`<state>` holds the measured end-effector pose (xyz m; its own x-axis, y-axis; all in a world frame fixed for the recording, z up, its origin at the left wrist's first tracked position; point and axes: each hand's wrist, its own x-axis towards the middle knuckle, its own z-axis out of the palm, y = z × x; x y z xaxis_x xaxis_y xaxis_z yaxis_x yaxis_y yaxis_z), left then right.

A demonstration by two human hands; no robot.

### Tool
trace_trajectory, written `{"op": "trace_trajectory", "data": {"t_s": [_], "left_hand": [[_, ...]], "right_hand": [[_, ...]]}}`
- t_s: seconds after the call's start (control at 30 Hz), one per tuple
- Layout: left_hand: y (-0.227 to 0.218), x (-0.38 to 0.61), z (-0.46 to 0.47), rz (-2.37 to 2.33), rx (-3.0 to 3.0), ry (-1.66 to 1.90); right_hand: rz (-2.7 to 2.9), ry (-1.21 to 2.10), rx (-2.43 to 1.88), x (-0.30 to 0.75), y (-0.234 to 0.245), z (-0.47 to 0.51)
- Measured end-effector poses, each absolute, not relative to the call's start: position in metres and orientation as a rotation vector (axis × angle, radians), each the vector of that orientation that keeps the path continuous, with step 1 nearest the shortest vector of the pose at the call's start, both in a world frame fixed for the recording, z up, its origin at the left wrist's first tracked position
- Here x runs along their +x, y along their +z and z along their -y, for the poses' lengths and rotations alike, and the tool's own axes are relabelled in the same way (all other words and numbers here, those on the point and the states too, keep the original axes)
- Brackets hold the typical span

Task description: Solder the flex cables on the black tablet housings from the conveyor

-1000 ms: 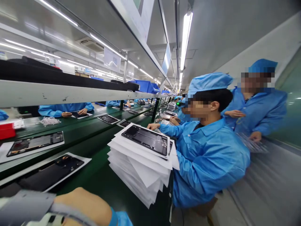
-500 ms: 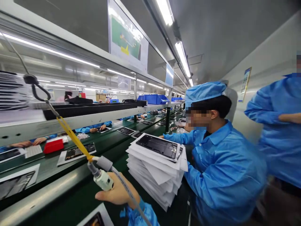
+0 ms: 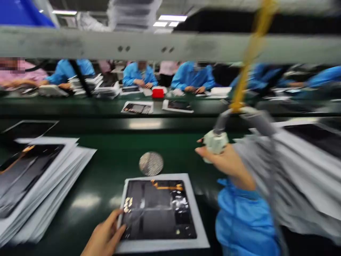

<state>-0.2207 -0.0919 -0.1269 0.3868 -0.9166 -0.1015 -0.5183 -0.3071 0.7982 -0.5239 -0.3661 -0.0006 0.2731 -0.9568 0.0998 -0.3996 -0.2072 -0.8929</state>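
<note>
In the head view my right hand is closed around a pale green electric screwdriver, which hangs from a yellow strap and has a grey cord. Its tip is hidden. An opened tablet, black with an orange flex cable, lies flat on a white sheet in front of me. At its left edge, my left hand grips the border with thumb and forefinger. Just behind the tablet is a round, mesh-patterned metal disc.
Stacked tablets with white sheets stand left and right on the green bench. A metal shelf rail crosses above. Across the line, several co-workers in blue handle parts near a red box.
The view has swung from the right side of the line to straight ahead and down. My left hand and the tablet have come into view. The screwdriver is still in my right hand.
</note>
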Motion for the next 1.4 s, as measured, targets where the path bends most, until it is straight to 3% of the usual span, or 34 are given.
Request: {"op": "trace_trajectory", "data": {"t_s": [0.13,0.4,0.73,1.4], "left_hand": [[-0.116,-0.223,0.118,1.698,2.095,-0.167],[-0.121,-0.231,0.219,2.410,1.772,-0.039],[-0.135,-0.233,0.221,2.438,1.638,-0.183],[-0.150,-0.237,0.221,2.295,1.335,-0.208]], "right_hand": [[-1.367,-0.966,-1.703,-0.513,-0.011,0.374],[-1.223,-1.086,-1.507,-0.480,-0.036,0.373],[-0.686,-1.180,-1.413,-0.438,-0.045,0.336],[-0.643,-0.999,-1.503,-0.397,-0.082,0.284]]}}
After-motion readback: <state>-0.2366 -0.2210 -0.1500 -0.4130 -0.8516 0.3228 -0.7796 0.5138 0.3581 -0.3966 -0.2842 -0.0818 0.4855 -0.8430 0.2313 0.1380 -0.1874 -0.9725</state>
